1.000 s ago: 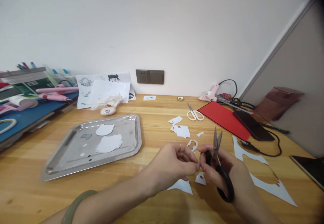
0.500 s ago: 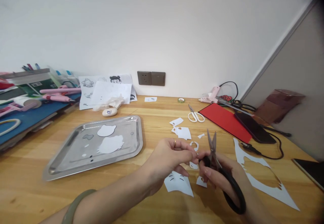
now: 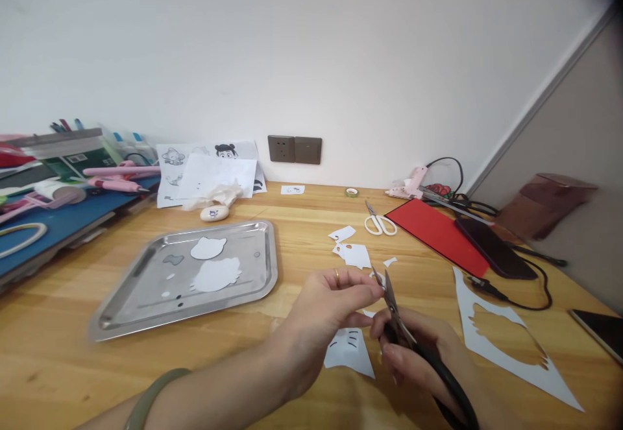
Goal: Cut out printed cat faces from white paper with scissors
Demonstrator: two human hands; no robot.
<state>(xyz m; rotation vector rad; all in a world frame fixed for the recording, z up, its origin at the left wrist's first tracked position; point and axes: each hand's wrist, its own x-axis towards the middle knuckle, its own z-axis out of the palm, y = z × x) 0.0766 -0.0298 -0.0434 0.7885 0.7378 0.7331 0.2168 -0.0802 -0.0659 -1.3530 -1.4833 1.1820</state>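
My left hand (image 3: 331,307) is closed in a pinch, its fingertips at the blades; whatever is between them is too small to make out. In my right hand (image 3: 423,342) are black-handled scissors (image 3: 393,308), blades slightly apart and pointing up and left. Under my hands lies a white paper piece (image 3: 354,353) with short black lines, partly covered by my left hand. White paper scraps (image 3: 357,255) are scattered just beyond. To the left, a metal tray (image 3: 273,255) bears a cat-head-shaped white cut-out (image 3: 208,248), a jagged-edged white cut-out (image 3: 217,275) and several small pieces.
White-handled scissors (image 3: 380,224), green tape (image 3: 351,192), a pink glue gun (image 3: 411,185), a red sheet (image 3: 438,235) and a phone (image 3: 496,248) lie behind at right. A cut-out paper frame (image 3: 530,378) is at right. Printed drawings (image 3: 170,177) lean on the wall.
The scissors have moved left, bringing their blades to my left fingertips, and the blades have closed partway. My right hand has shifted slightly left. The whole view has shifted a little.
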